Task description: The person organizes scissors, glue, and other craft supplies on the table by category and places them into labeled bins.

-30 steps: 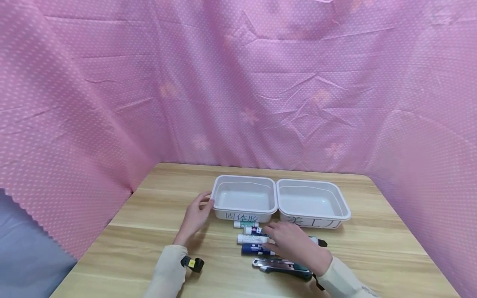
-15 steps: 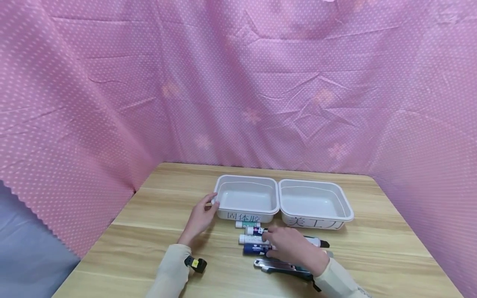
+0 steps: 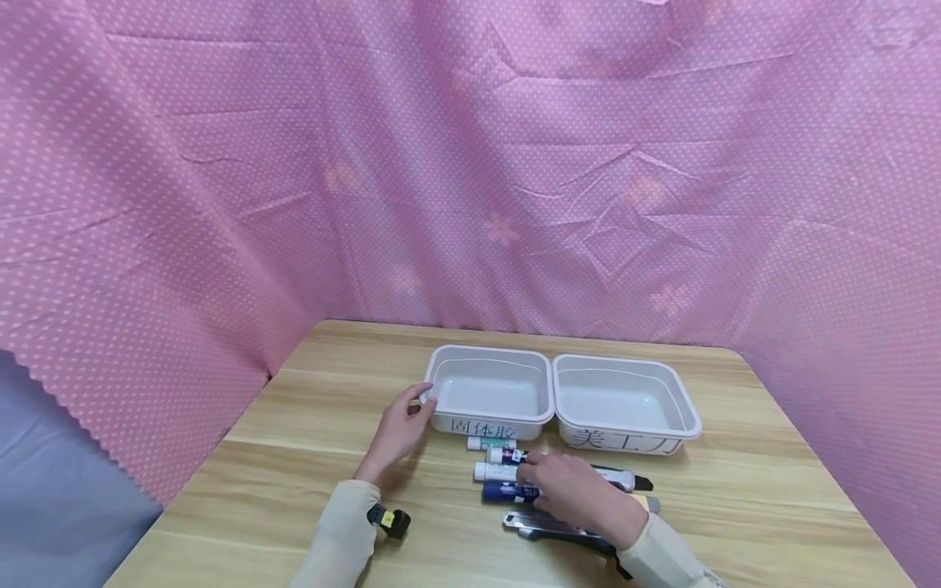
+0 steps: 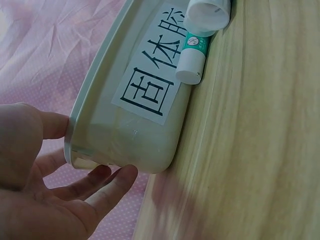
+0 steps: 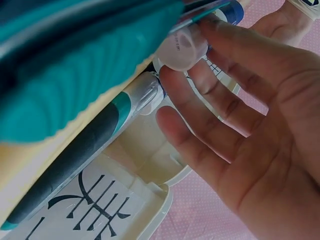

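My left hand (image 3: 400,429) holds the left corner of a white plastic box (image 3: 443,423), thumb and fingers at its rim. That box carries a label with Chinese characters. My right hand (image 3: 577,490) reaches over a row of lying glue sticks. In the right wrist view its thumb and fingers bend round the pale end of a navy glue stick (image 3: 500,492). Beside it lie a white glue stick (image 3: 494,472), a smaller white-and-navy one (image 3: 502,456) and a small green one (image 3: 494,443). A utility knife (image 3: 537,523) lies nearest me, partly under my right hand.
A second labelled white box (image 3: 568,437) stands against the first box's right side. To the right of my hand, the ends of a white-and-black utility knife (image 3: 621,478) and a yellow-and-grey one (image 3: 653,503) stick out. A pink curtain (image 3: 500,163) hangs behind the wooden table (image 3: 735,506).
My right hand has shifted slightly toward me and its fingers have closed in on the navy glue stick. The left hand stays at the box corner. The head view has shifted a little.
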`<action>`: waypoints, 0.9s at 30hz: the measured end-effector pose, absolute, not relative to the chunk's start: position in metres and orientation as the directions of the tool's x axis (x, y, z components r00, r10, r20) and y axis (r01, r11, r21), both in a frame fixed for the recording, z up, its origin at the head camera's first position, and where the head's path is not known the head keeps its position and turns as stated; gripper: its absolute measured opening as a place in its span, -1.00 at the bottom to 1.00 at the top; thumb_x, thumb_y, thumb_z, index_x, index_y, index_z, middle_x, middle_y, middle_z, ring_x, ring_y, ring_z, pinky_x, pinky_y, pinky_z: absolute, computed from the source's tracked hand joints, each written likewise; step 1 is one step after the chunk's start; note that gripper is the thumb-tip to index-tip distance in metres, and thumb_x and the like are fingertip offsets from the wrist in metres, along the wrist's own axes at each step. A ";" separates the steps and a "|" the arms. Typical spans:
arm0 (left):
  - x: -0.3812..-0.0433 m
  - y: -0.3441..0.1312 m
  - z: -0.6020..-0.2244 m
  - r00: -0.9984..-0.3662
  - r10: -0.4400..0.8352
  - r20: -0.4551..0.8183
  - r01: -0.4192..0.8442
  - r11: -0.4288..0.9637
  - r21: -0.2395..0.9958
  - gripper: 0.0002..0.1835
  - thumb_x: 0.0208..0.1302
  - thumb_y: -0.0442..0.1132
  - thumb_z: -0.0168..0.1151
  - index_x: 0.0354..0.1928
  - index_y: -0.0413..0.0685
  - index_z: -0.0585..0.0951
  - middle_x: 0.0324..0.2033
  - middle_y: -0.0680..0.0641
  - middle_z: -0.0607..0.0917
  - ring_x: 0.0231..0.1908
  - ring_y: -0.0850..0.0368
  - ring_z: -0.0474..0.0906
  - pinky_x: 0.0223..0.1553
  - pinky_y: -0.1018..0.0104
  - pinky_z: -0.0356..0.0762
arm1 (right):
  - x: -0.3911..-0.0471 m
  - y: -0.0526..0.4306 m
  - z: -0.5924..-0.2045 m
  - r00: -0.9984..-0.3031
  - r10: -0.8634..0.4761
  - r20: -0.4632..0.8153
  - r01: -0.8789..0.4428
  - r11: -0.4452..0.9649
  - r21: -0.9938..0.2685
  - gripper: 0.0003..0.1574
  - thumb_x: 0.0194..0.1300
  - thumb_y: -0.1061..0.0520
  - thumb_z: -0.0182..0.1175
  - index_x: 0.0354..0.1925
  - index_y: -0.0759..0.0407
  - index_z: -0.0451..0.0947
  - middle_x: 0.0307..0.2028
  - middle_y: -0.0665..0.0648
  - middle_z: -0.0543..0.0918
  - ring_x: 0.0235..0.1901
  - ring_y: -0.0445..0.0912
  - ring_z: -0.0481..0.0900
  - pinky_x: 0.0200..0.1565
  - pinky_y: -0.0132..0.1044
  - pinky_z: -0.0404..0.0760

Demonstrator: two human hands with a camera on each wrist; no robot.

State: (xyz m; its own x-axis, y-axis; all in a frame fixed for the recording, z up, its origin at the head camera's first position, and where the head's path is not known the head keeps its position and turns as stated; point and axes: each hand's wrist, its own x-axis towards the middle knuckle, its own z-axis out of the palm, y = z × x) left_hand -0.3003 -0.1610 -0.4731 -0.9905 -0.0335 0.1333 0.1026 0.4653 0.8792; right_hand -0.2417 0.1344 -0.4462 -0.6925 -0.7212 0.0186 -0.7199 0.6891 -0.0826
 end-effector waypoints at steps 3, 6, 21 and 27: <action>-0.300 -0.161 -0.472 -0.991 -0.033 0.126 0.095 0.476 0.874 -0.50 0.55 -0.12 0.12 0.44 -0.07 0.44 0.40 -0.29 0.45 0.23 -0.26 0.55 0.17 -0.06 0.65 | -0.242 0.134 -0.447 -0.692 -0.722 0.014 -0.720 0.688 -0.091 -0.64 0.10 0.13 0.53 -0.11 -0.05 0.69 -0.26 -0.05 0.64 -0.40 -0.26 0.52 -0.42 -0.36 0.56; -0.300 -0.162 -0.470 -0.992 -0.031 0.126 0.096 0.479 0.873 -0.50 0.55 -0.12 0.12 0.44 -0.07 0.44 0.39 -0.29 0.46 0.23 -0.25 0.55 0.17 -0.07 0.65 | -0.243 0.133 -0.448 -0.688 -0.726 0.016 -0.724 0.683 -0.097 -0.63 0.09 0.17 0.53 -0.11 -0.04 0.69 -0.25 -0.05 0.66 -0.39 -0.25 0.54 -0.39 -0.36 0.59; -0.300 -0.163 -0.475 -0.988 -0.019 0.153 0.127 0.466 0.875 -0.50 0.56 -0.11 0.11 0.43 -0.11 0.44 0.39 -0.30 0.46 0.22 -0.26 0.56 0.18 -0.06 0.64 | -0.237 0.132 -0.436 -0.699 -0.715 0.003 -0.709 0.692 -0.134 -0.61 0.21 0.35 0.37 -0.02 0.01 0.69 -0.24 0.01 0.74 -0.36 -0.23 0.61 -0.29 -0.35 0.69; -0.300 -0.162 -0.476 -0.991 -0.014 0.133 0.112 0.462 0.880 -0.49 0.57 -0.10 0.09 0.45 -0.08 0.42 0.42 -0.28 0.43 0.26 -0.26 0.53 0.22 -0.09 0.61 | -0.234 0.135 -0.429 -0.706 -0.708 0.037 -0.704 0.695 -0.147 -0.52 0.21 0.37 0.36 0.04 -0.02 0.70 -0.11 0.04 0.74 -0.17 -0.14 0.69 -0.13 -0.28 0.75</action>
